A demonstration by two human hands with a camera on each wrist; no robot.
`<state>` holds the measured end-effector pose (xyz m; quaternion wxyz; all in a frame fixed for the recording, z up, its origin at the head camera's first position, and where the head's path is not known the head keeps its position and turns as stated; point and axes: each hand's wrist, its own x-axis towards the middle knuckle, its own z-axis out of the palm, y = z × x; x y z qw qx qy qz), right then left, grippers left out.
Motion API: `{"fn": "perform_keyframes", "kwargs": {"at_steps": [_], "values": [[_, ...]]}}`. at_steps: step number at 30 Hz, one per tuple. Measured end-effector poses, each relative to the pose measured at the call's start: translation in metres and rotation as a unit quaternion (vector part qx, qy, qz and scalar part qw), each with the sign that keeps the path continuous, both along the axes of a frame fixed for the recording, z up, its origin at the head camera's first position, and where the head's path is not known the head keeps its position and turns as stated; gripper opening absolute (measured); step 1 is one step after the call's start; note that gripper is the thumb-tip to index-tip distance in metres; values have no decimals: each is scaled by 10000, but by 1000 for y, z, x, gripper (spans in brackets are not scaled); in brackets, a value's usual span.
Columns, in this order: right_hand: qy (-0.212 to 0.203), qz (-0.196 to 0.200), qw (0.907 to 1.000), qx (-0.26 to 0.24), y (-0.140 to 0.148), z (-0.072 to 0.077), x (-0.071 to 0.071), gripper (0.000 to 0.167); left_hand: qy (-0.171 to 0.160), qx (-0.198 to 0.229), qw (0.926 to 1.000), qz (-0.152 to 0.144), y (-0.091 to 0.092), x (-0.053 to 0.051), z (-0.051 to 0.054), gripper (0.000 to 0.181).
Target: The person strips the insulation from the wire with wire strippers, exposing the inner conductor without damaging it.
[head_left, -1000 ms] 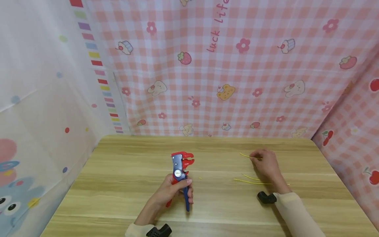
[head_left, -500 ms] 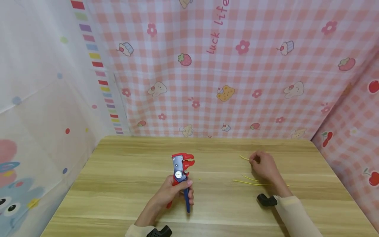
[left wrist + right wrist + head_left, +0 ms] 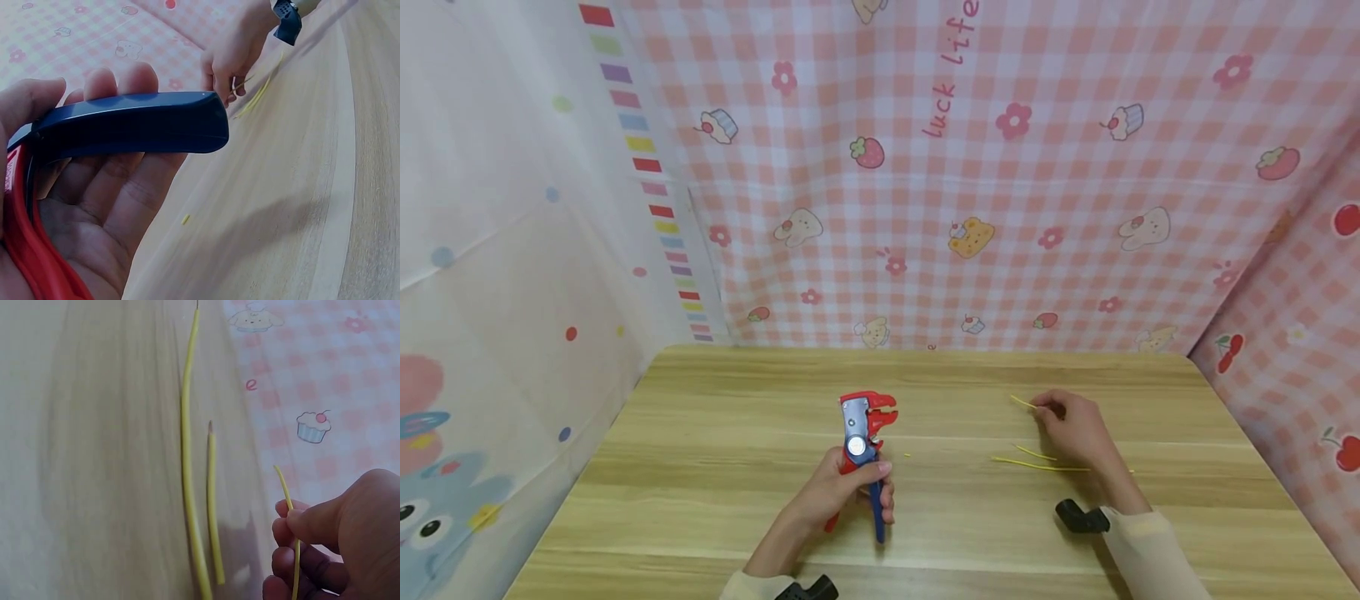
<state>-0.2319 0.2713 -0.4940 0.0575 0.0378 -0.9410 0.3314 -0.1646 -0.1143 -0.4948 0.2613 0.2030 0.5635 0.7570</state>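
My left hand (image 3: 838,492) grips a red and blue wire stripper (image 3: 857,425), its red jaws pointing up and right. In the left wrist view the blue handle (image 3: 137,122) lies under the fingers. Between thumb and fingers my right hand (image 3: 350,544) pinches a thin yellow wire (image 3: 285,487) above the table. Below that hand lie a longer yellow wire (image 3: 186,444) and a shorter one (image 3: 213,506), side by side; bare metal shows at one end of each.
A tiny yellow piece (image 3: 907,455) lies on the wooden table (image 3: 700,467) to the right of the wire stripper. Patterned cloth (image 3: 925,208) hangs behind the table and at both sides. A black device (image 3: 1082,517) sits at the right wrist, another at the left.
My left hand and the wire stripper have shifted slightly right and down. My right hand, still pinching its wire, has moved a little lower than a second ago.
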Motion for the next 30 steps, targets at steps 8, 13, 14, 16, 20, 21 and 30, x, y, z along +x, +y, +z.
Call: {"fn": "perform_keyframes", "kwargs": {"at_steps": [8,13,14,16,20,21,30], "values": [[-28,-11,9998,-219,-9,10,9,17,-35,8,10000,-14,2,1,1,18],[112,70,9994,-323,-16,15,14,15,-22,2,10000,18,4,3,2,16],[133,96,9993,-343,-17,16,15,15,-27,-10,10000,23,4,3,3,16],[142,138,9991,-376,-20,19,17,14,-43,-50,10000,26,5,4,3,16],[136,201,9988,-436,-26,22,21,14,-93,-87,9999,-13,6,5,5,17],[131,218,9986,-458,-28,23,22,14,-98,-92,9999,-28,6,6,5,17],[139,454,9968,-644,-42,32,29,13,-34,-33,9999,-117,10,7,8,13]]}}
